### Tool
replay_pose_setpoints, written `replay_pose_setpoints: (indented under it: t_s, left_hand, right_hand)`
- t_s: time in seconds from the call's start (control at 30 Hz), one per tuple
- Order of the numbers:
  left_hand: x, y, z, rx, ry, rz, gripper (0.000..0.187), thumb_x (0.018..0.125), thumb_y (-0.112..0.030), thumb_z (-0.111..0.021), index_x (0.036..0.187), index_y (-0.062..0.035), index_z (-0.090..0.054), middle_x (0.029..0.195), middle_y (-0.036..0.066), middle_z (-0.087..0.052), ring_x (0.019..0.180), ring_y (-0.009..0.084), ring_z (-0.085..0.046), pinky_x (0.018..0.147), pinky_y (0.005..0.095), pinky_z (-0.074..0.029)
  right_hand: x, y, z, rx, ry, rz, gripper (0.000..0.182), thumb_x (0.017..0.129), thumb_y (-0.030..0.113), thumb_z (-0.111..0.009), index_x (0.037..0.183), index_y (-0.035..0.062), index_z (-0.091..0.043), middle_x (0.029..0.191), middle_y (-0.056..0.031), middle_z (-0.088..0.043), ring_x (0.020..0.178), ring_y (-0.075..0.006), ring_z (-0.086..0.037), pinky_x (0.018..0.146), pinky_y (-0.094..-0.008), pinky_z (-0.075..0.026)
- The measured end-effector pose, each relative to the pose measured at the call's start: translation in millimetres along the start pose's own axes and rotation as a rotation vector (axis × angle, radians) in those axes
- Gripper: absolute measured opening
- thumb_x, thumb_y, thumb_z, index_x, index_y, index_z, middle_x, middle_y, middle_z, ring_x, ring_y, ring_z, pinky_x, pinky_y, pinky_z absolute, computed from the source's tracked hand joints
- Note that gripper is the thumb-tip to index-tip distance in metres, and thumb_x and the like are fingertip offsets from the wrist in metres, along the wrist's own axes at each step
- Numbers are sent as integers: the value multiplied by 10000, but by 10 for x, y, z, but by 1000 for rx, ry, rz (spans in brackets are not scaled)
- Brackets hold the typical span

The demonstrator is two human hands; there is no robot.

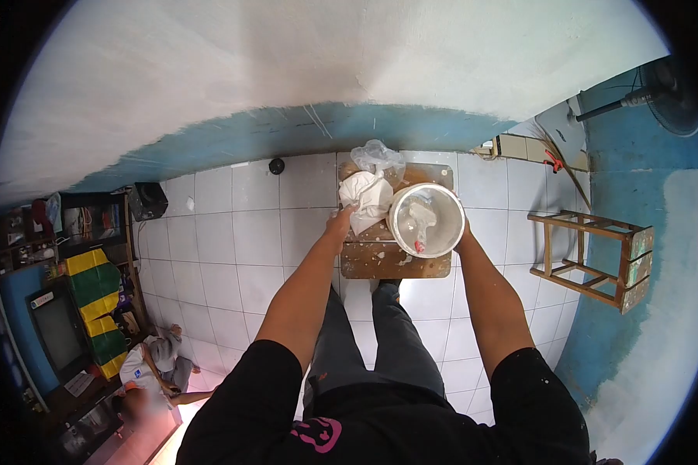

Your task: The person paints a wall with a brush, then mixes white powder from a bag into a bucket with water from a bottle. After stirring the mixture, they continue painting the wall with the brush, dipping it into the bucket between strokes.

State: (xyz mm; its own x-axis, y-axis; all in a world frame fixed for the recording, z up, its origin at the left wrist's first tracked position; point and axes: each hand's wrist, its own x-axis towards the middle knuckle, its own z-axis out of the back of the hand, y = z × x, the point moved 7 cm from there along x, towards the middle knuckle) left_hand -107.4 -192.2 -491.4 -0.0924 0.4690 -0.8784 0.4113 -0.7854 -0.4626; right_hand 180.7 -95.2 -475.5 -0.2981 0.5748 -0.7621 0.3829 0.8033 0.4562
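Observation:
A paint-spotted wooden stool [395,261] stands in front of me. On its right side is a white bucket [402,242] with a crumpled clear bag and a small red item inside. My right hand [463,235] holds the bucket's right side, its fingers mostly hidden behind the rim. My left hand [340,222] is at the left edge of a white bag [366,194], fingers closed against it. Behind the white bag lies a clear plastic bag [378,156].
A wooden stool [582,225] lies on its side at the right, near a fan [669,101]. A person [151,364] sits at the lower left by a shelf and television [58,329]. A black speaker [147,201] stands by the half-painted wall [287,128].

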Motion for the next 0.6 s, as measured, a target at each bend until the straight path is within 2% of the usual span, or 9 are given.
replay_pose_setpoints:
  t_s: [0.23,0.27,0.33,0.43,0.53,0.6]
  left_hand:
    - [-35,109,-76,102,-3,52,897,679,-452,-623,1339,16,-235,1333,210,-337,1193,320,-380,966,424,-311]
    - [-46,110,-94,94,11,56,893,679,-450,-623,1337,15,-238,1327,206,-344,1184,320,-387,961,423,-316]
    - [-30,137,-120,85,45,64,886,678,-446,-623,1334,13,-243,1317,199,-357,1167,318,-402,951,422,-326]
    - [-2,217,-160,52,33,23,838,687,-444,-610,1311,12,-287,1271,192,-404,1117,307,-441,932,410,-342]
    - [-174,142,-346,-37,189,19,787,709,-430,-585,1299,14,-312,1262,201,-405,1120,301,-436,940,396,-333]
    - [-144,125,-341,-2,144,-17,753,727,-443,-570,1280,17,-349,1258,212,-401,1127,296,-429,950,394,-325]
  right_hand:
    - [-56,46,55,-42,-94,27,663,779,572,-539,1195,57,-502,1101,-98,-576,977,-209,-559,855,-347,-450]
    - [64,-16,133,15,-15,13,682,772,587,-537,1193,53,-505,1097,-98,-575,971,-205,-561,851,-348,-451]
    - [55,11,123,-10,-9,-17,691,767,595,-536,1189,49,-508,1095,-99,-575,964,-202,-564,846,-346,-453]
    - [89,30,252,-72,-56,-10,711,768,605,-525,1203,43,-496,1095,-105,-573,965,-203,-564,844,-347,-455]
    - [-12,5,324,-84,-54,18,737,767,617,-516,1223,39,-479,1086,-111,-576,978,-206,-558,849,-350,-452]
    - [-120,34,276,-100,-27,46,755,768,622,-509,1240,34,-458,1099,-116,-565,987,-218,-553,853,-358,-450]
